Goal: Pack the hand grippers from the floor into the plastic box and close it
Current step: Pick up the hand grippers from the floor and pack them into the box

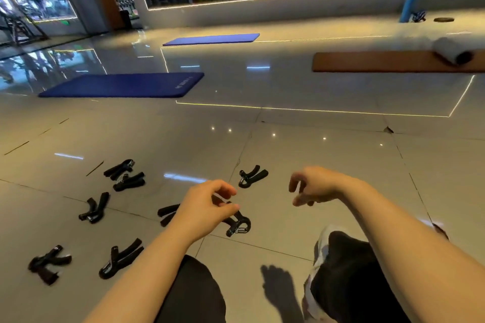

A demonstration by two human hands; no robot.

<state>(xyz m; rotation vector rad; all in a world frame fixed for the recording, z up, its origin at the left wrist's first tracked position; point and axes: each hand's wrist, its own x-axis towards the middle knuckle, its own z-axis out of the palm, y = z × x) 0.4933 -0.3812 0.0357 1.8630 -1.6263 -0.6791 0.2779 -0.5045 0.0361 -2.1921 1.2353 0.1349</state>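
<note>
Several black hand grippers lie scattered on the glossy tile floor. One pair (123, 174) is at the left, one (94, 208) lies below it, two (49, 263) (119, 258) sit near the bottom left, and one (253, 176) lies alone at the centre. My left hand (207, 207) hangs with loosely curled fingers over another hand gripper (238, 224) and hides its middle; no grasp shows. My right hand (312, 187) hovers to the right, fingers loosely curled, holding nothing. The plastic box is out of view.
My knees (349, 270) in dark trousers and a light shoe (319, 257) fill the bottom edge. Two blue mats (123, 85) (212, 39) lie further out, and a brown mat (380, 61) with a rolled towel (452, 50) is at the right. A mirrored wall stands behind.
</note>
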